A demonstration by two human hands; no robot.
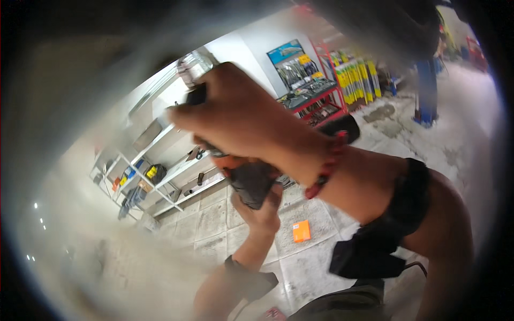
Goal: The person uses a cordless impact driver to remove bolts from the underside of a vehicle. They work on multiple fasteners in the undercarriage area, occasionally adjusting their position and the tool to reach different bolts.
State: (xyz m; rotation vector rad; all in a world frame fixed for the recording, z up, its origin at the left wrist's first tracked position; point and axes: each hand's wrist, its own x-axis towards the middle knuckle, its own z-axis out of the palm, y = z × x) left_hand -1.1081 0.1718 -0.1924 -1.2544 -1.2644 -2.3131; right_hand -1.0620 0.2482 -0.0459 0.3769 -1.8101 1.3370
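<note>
Both of my hands are raised on an orange and black cordless power tool (pixel 251 182), tilted, with its black block-shaped base downward. My right hand (pixel 230 107) is closed around its upper part, fingers bent near a black piece. Beyond those fingers a shiny metal part (pixel 194 67) shows at the top, blurred; whether it belongs to the tool I cannot tell. From below, my left hand (pixel 262 211) grips the black base. Much of the tool's body is hidden behind my right hand and wrist.
Dark blurred surfaces hang close overhead. White shelves (pixel 168 179) with assorted items stand left. A red tool cart (pixel 316 99) and yellow packages (pixel 358 83) are at the back, a blue post (pixel 425 91) right. An orange box (pixel 301 231) lies on the tiled floor.
</note>
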